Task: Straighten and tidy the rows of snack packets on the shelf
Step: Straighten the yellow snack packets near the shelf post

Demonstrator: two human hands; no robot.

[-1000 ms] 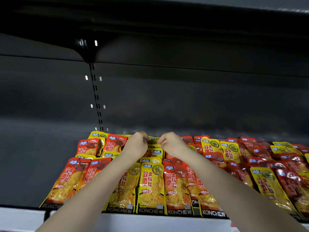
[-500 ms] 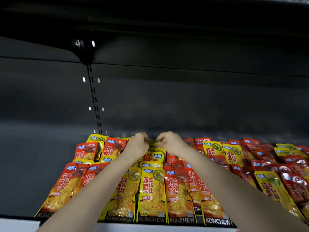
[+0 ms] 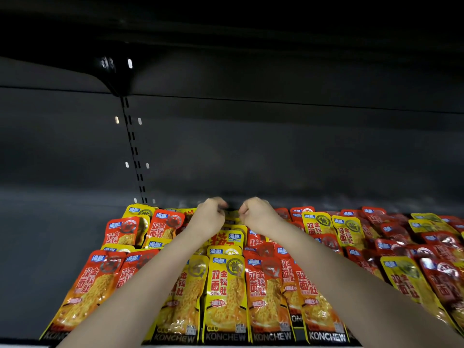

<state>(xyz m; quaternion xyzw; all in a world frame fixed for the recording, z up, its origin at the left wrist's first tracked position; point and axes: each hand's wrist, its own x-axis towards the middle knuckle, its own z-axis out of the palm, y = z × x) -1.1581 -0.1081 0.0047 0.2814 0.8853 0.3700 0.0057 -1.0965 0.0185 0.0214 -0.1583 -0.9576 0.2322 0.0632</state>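
The fingers (image 3: 218, 206) of the left hand (image 3: 209, 219) and right hand (image 3: 256, 216) curl tight, pinching the far edge of a yellow packet (image 3: 232, 217) between them. The fingertips are blurred and mostly hidden. Red and yellow snack packets (image 3: 226, 292) overlap in rows on the dark shelf (image 3: 62, 234); the rightmost are cut off.

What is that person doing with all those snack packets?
A person is tidying a dark shelf of red and yellow foil snack packets. The left hand and right hand both reach to the back of the middle row and seem to pinch the top of a yellow foil packet there. Packets on the right look jumbled.
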